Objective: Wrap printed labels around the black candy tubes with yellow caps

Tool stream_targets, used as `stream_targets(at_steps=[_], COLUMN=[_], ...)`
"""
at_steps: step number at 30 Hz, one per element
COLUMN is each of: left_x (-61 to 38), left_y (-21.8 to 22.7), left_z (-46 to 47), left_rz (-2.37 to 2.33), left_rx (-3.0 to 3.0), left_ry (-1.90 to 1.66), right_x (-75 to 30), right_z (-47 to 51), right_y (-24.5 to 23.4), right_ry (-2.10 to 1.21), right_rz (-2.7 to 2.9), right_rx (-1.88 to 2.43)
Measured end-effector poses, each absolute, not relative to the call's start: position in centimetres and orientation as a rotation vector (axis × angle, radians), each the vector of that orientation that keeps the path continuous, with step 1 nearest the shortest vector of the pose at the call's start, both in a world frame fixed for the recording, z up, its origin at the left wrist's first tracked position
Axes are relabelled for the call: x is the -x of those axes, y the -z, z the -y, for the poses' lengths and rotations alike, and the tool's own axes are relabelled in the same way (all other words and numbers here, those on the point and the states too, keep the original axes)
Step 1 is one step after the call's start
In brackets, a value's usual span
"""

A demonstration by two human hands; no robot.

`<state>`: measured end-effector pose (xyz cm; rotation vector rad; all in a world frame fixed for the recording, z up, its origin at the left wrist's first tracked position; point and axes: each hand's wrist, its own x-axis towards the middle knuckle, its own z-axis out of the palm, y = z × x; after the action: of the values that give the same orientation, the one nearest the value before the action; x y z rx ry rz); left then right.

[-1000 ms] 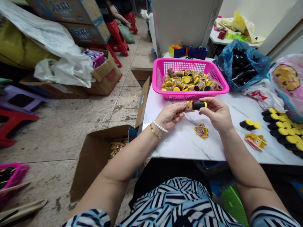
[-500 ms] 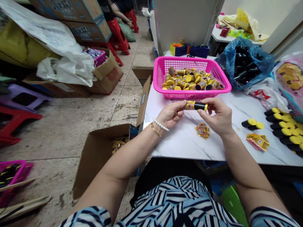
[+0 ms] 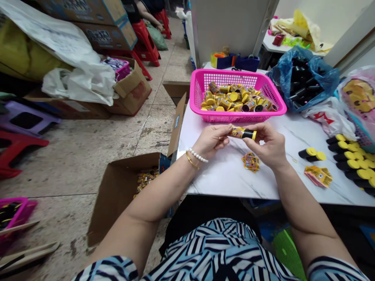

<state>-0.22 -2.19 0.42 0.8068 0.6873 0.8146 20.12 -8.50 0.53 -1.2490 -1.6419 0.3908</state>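
Observation:
Held level between my two hands is a black tube (image 3: 248, 134) with a yellow cap. A printed yellow label sleeve (image 3: 236, 132) covers its left part. My left hand (image 3: 215, 137) pinches the sleeve's left end, fingers closed. At the capped end, my right hand (image 3: 268, 143) grips the tube between thumb and fingers. Below the hands, a small pile of printed labels (image 3: 251, 162) lies on the white marbled table (image 3: 216, 171). Another label stack (image 3: 318, 176) is farther right, near two loose black tubes with yellow caps (image 3: 312, 153).
A pink basket (image 3: 238, 114) of small yellow-labelled containers stands behind my hands. Rows of capped black tubes (image 3: 351, 156) line the right side, near a blue bag (image 3: 304, 82) of black pieces. An open carton (image 3: 111, 195) stands on the floor at left.
The printed sleeve now reaches slightly farther right over the black tube, so less black shows. Both hands keep their hold and have barely shifted.

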Motion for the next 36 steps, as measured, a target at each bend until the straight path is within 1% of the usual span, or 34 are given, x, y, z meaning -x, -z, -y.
stream_targets(at_steps=[3,6,8,11,16,23,28,31,36], left_x=[0.3,0.2,0.2,0.3,0.1,0.2,0.5,0.4,0.2], left_y=[-0.2,-0.1,-0.1,0.2,1.1,0.8,1.1,1.2,0.7], left_z=[2.1,2.1,2.0,1.7,1.4,1.6,1.0,1.1,1.3], left_rz=[-0.734,-0.734,-0.647,-0.519,-0.538,-0.537,-0.585,-0.554,-0.553], left_rx=[-0.866,-0.920,-0.982,-1.105,-1.154,-0.970,-1.000,-1.101,-1.225], left_ry=[-0.888,-0.984,-0.922,-0.806,-0.857,-0.767,-0.780,-0.832,-0.854], right_x=[-20.5,-20.8,-20.9,-20.8,-20.6,-20.4,-20.7,-20.3,-19.1], right_z=[8.4,8.1,8.0,7.9,8.1,7.8,7.9,8.1,7.7], right_y=[-0.5,-0.4,-0.4,-0.5,-0.5,-0.5,-0.4,0.3,1.7], right_ry=[-0.313,-0.393,-0.464,-0.475,-0.462,-0.186,-0.148,-0.283,-0.887], right_rz=[1.587,1.549,1.579,1.695,1.765,1.888,1.881,1.783,1.390], right_rx=[1.260,1.189,1.134,1.096,1.108,1.062,1.072,1.164,1.259])
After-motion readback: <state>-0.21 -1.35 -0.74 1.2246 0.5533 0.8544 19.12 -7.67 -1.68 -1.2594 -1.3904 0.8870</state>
